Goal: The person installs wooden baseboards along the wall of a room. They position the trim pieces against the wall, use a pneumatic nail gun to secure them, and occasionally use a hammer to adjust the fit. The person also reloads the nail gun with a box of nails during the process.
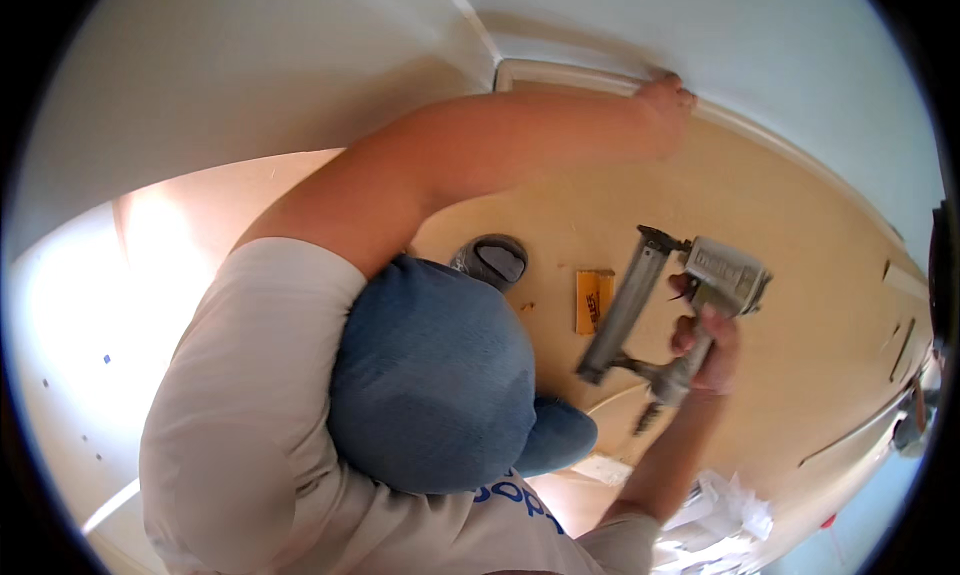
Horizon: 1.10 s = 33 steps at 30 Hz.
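Observation:
My left arm reaches across to the far wall, and my left hand [662, 115] is curled over the top edge of a pale baseboard strip [770, 135] at the foot of the wall. The hand is slightly blurred. In my right hand [716, 350] is a grey metal nail gun [728, 275], its handle wrapped by my fingers. The gun's long magazine [628, 310] slants down to the left, and its nose stays apart from the baseboard. Between the magazine and my foot lies a small yellow-orange box [594, 301] on the floor.
My shoe [492, 262] rests on the tan floor [540, 205] beside my bent knee [430, 375]. White crumpled plastic [735, 505] lies at the lower right. Thin dark strips [902, 350] are on the floor at the far right. Walls meet in a corner at the top.

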Motion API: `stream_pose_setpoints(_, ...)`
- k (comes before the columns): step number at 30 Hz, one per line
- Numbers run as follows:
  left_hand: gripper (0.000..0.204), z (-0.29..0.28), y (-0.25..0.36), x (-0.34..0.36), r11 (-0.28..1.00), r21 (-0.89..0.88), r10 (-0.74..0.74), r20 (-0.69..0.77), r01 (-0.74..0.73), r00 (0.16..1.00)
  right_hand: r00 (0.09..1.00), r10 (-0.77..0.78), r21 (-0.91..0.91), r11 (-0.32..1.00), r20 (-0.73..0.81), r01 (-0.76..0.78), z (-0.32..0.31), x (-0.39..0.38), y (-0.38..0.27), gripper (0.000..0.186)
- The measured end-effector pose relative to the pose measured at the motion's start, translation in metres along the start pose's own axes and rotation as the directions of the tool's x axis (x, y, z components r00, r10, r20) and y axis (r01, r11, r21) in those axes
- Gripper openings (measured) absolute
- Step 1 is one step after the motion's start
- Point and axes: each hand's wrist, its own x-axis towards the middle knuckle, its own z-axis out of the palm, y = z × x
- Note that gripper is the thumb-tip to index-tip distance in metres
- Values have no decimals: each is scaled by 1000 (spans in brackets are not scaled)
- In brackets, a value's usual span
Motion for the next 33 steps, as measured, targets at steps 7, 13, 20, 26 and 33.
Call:
stream_pose_setpoints(7,45,-5,13,-24,998,6,-55,38,55,998,990,-144,618,779,12,106,65,127,157,48)
stream_pose_setpoints(13,52,-13,15,-28,997,70,-42,58,38,997,931,-323,525,829,171,191,82,218,206,30)
stream_pose_setpoints(20,60,13,14,-8,998,11,-60,51,59,997,992,-120,548,827,-44,125,148,204,174,46)
stream_pose_setpoints(26,61,3,5,-17,997,-66,30,57,-26,998,960,-259,552,818,105,161,125,224,195,55)
stream_pose_setpoints(33,70,19,7,-5,971,-208,-99,101,118,990,976,-209,579,804,64,134,141,215,185,49)
